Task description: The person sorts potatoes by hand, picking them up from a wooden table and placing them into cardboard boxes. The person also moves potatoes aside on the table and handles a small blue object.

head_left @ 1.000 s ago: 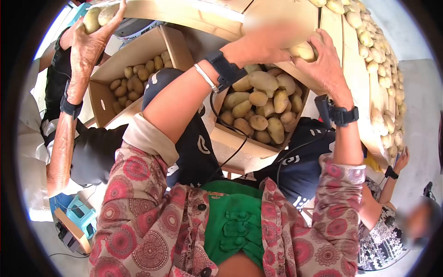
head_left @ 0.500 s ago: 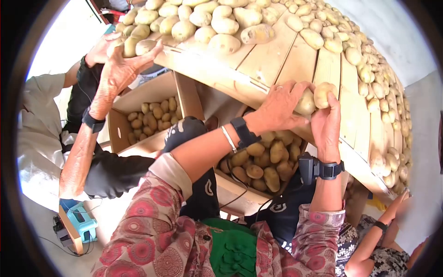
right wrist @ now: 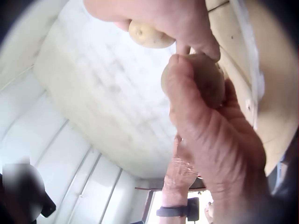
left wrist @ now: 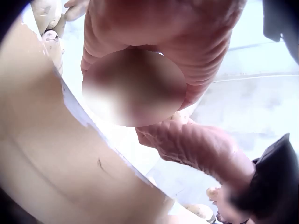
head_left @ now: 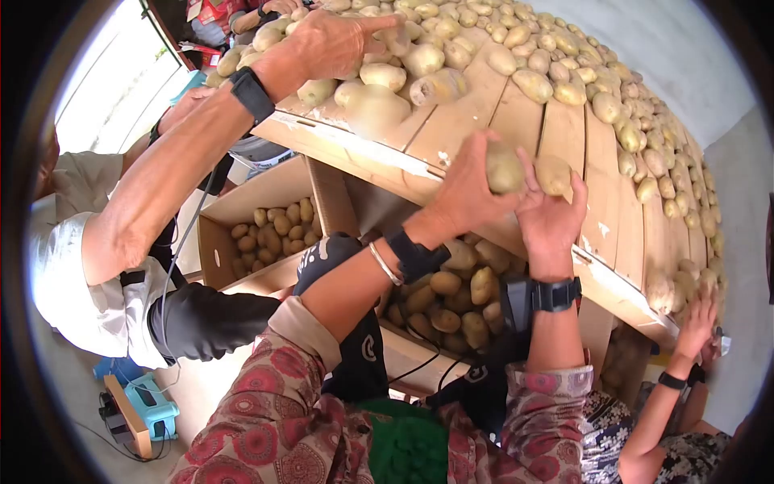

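Note:
My left hand (head_left: 468, 189), with a silver bracelet and black strap at its wrist, grips a potato (head_left: 505, 168) above the front edge of the wooden table. Right beside it, my right hand (head_left: 552, 214) holds a second potato (head_left: 553, 174) between thumb and fingers, palm turned up. In the right wrist view, the left thumb lies along its potato (right wrist: 205, 79), and the smaller potato (right wrist: 149, 35) shows under the right hand (right wrist: 163, 16). The left wrist view has the left hand (left wrist: 159, 28) curled round a blurred oval.
Potatoes (head_left: 532, 85) are spread over the slatted table (head_left: 508, 121). Below its edge are a cardboard box of potatoes (head_left: 339, 194) and another potato-filled box (head_left: 447, 302) between the knees. At left, another person's hand (head_left: 339, 44) reaches over the pile; a third person's hand (head_left: 697, 327) is at right.
My hands, each with a potato, have drawn slightly apart since half a second ago. The person at left has moved a hand from the table's edge onto the pile. More of the table shows than at first.

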`<state>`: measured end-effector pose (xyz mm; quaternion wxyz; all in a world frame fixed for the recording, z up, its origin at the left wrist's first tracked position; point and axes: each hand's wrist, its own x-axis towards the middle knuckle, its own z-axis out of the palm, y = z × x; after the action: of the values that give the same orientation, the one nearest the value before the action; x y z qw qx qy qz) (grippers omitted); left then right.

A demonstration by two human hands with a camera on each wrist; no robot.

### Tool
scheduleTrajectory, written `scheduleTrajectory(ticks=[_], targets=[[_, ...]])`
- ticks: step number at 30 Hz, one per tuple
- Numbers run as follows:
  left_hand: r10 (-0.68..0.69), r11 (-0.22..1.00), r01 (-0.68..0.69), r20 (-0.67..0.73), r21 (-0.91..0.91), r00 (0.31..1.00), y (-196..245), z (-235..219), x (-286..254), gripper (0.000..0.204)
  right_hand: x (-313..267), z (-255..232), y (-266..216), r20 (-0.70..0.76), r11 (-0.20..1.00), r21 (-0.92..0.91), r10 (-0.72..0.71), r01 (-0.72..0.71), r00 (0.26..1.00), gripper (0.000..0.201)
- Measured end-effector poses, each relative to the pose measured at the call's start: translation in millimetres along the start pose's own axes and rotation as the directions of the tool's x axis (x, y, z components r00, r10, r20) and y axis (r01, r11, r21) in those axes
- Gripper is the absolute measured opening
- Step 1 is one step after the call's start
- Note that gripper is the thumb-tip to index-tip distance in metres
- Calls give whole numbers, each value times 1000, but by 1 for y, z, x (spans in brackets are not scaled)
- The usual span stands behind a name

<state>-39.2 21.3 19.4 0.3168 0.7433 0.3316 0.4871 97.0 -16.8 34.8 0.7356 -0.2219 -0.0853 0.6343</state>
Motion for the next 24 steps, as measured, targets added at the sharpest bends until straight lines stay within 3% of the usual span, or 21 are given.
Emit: scheduleTrajectory(ticks=[1, 3, 5, 6, 9, 10, 11, 13, 14, 16, 17, 18, 19, 21, 22, 23, 24], targets=[[-76, 997, 76, -38, 6, 996, 0, -1, 2, 68, 1, -3, -2, 82, 998, 23, 54, -57, 995, 38], [-59, 998, 58, -86, -5, 995, -2, -13, 10, 65, -4, -2, -7, 52, 998, 13, 62, -63, 997, 34], [216, 941, -151, -194, 303, 957, -5, -32, 21, 62, 1, -9, -14, 79, 997, 48, -66, 62, 995, 32], [152, 963, -107, -167, 249, 974, -5, -40, 23, 59, 2, -18, -22, 203, 999, 52, -22, 12, 979, 34], [67, 958, -46, -66, 284, 996, -17, -45, 28, 58, -8, -12, -28, 206, 999, 27, -28, 23, 978, 35], [28, 935, -41, 42, 353, 999, -25, -49, 28, 61, -11, -8, -28, 180, 999, 33, 3, -9, 984, 39], [26, 934, -42, 50, 356, 998, -40, -53, 29, 61, -13, -6, -28, 174, 999, 40, 1, -8, 985, 39], [-111, 917, 60, 107, 394, 988, -76, -62, 27, 67, -17, -9, -24, 91, 998, -62, -8, 13, 996, 41], [-48, 905, -16, 140, 425, 989, -79, -70, 28, 68, -17, -15, -24, 49, 999, -54, 8, -5, 999, 41], [31, 887, -112, 184, 448, 982, -83, -74, 23, 63, -15, -28, -28, 245, 991, -133, 51, -19, 968, 50], [78, 875, -152, 177, 459, 981, -79, -75, 24, 57, -13, -27, -30, 217, 990, -137, 57, -27, 974, 50], [-34, 878, -77, 221, 473, 975, -74, -75, 23, 66, -14, -25, -30, 205, 984, -176, 40, -3, 978, 45], [-62, 884, -53, 229, 465, 972, -60, -72, 18, 66, -16, -25, -29, 195, 977, -215, 27, 16, 980, 42], [-27, 865, -22, 91, 502, 996, -33, -59, 17, 52, -17, -22, -30, 175, 945, -325, 14, 44, 985, 40], [25, 878, -56, 71, 475, 997, -50, -54, 23, 67, -18, -18, -25, 151, 858, -492, -80, 145, 985, 38], [17, 879, -45, 64, 474, 998, -46, -50, 26, 67, -18, -14, -19, 148, 734, -641, -169, 224, 975, 35], [22, 872, -33, 28, 488, 999, -43, -43, 30, 64, -21, -10, -13, 78, 665, -718, -216, 205, 973, 31]])
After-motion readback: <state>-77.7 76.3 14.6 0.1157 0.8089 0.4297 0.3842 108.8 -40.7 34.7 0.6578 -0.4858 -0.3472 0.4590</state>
